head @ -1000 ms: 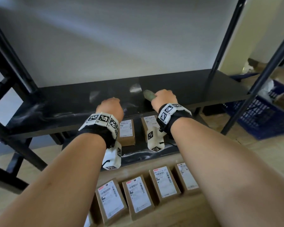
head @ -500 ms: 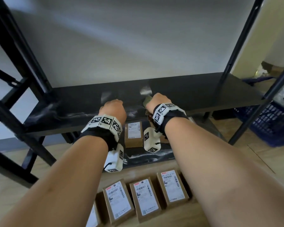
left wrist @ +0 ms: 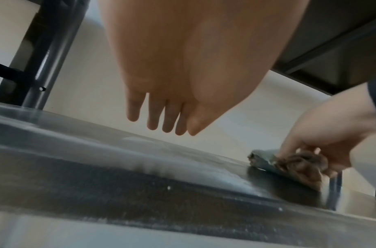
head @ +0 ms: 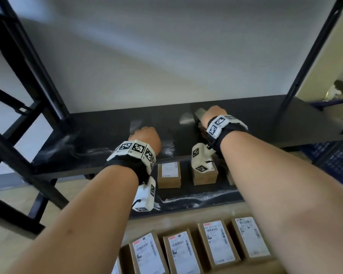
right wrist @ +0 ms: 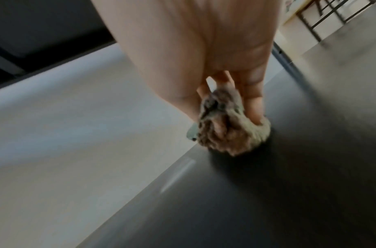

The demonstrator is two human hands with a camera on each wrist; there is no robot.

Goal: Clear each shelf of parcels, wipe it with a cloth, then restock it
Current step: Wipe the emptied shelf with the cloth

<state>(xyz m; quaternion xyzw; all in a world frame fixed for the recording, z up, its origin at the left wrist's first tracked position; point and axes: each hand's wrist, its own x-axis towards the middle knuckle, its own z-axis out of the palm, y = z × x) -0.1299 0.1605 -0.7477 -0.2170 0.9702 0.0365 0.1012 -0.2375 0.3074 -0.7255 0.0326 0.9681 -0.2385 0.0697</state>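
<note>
Nearest, below both forearms, a row of cardboard parcels (head: 219,244) with white labels lies on the wooden floor. Just beyond them, under the wrists, two more labelled parcels (head: 169,175) stand on the lower black shelf (head: 196,200), whose front edge shows pale streaks. Above that, the left hand (head: 145,136) is held just over the emptied black shelf (head: 99,139), fingers (left wrist: 153,115) straight and close together, holding nothing. To its right and a little farther in, the right hand (head: 214,114) has its fingers curled round a bunched brown and grey-green cloth (right wrist: 225,124), pressing it onto the shelf near the back edge. Dusty smears mark the board beside the left hand. Behind both hands rises the pale wall (head: 166,56)
</note>
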